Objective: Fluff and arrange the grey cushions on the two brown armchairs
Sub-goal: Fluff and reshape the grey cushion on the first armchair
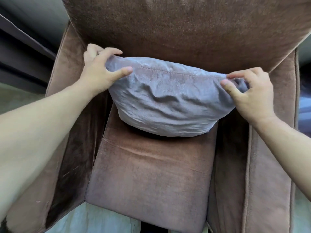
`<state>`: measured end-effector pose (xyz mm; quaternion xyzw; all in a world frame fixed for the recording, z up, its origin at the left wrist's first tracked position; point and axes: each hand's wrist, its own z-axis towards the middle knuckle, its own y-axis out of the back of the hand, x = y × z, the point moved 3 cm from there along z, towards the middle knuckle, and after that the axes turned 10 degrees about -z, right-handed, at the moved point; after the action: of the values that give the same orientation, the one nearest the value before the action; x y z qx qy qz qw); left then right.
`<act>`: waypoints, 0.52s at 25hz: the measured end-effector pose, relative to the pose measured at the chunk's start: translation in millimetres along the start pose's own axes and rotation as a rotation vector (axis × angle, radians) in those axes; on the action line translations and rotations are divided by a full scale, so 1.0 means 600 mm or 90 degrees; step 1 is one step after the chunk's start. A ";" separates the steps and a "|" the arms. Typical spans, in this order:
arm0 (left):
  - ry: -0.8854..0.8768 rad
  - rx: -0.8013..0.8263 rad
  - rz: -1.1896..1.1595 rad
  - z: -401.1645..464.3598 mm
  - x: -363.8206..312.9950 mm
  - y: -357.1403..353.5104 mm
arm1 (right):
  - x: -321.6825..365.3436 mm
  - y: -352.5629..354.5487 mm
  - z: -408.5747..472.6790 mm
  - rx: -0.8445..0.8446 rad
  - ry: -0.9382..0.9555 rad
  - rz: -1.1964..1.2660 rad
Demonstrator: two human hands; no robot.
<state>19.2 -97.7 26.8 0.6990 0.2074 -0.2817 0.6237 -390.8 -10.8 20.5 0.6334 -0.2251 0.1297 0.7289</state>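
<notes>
Both hands are pinching the top corners of a crumpled grey velvet cushion (170, 100): left hand (99, 71) clenching one, right hand (250, 96) the other. It is hanging between them, its base resting on the brown plush armchair's seat (151, 179).

A brown armchair (151, 182) is seen from above. A grey cushion (168, 101) is stood on its seat, leaned against the backrest.

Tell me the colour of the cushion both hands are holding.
The soft velvety cushion is plain grey, with no pattern; the head view shows it.
</notes>
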 end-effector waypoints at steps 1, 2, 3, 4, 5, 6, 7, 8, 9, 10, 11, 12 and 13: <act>-0.106 -0.009 0.107 0.007 -0.013 0.003 | 0.015 0.005 0.008 -0.033 0.046 -0.059; -0.210 0.002 0.192 0.017 -0.030 0.000 | 0.035 0.001 0.018 -0.047 0.086 -0.095; -0.281 0.047 0.247 0.027 -0.051 -0.011 | 0.057 -0.010 0.027 -0.035 0.127 -0.114; -0.311 0.100 0.282 0.036 -0.075 -0.027 | 0.084 -0.028 0.034 0.002 0.165 -0.129; -0.316 0.143 0.304 0.042 -0.096 -0.044 | 0.109 -0.050 0.038 0.055 0.197 -0.137; -0.314 0.174 0.313 0.046 -0.111 -0.058 | 0.129 -0.069 0.040 0.113 0.214 -0.140; -0.305 0.200 0.312 0.048 -0.119 -0.067 | 0.141 -0.084 0.043 0.160 0.220 -0.143; -0.295 0.224 0.301 0.047 -0.115 -0.074 | 0.143 -0.092 0.045 0.187 0.221 -0.152; -0.282 0.241 0.280 0.042 -0.106 -0.077 | 0.140 -0.094 0.047 0.194 0.224 -0.155; -0.270 0.244 0.262 0.035 -0.096 -0.078 | 0.133 -0.093 0.050 0.187 0.227 -0.153; -0.260 0.224 0.247 0.032 -0.088 -0.079 | 0.126 -0.089 0.054 0.172 0.230 -0.148; -0.258 0.189 0.241 0.031 -0.086 -0.081 | 0.121 -0.084 0.056 0.156 0.235 -0.140; -0.251 0.158 0.232 0.030 -0.088 -0.084 | 0.121 -0.080 0.056 0.142 0.243 -0.129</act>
<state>-55.2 -105.5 22.1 0.7275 -0.0828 -0.3185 0.6020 -310.9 -58.5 17.9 0.6934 -0.0026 0.1970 0.6931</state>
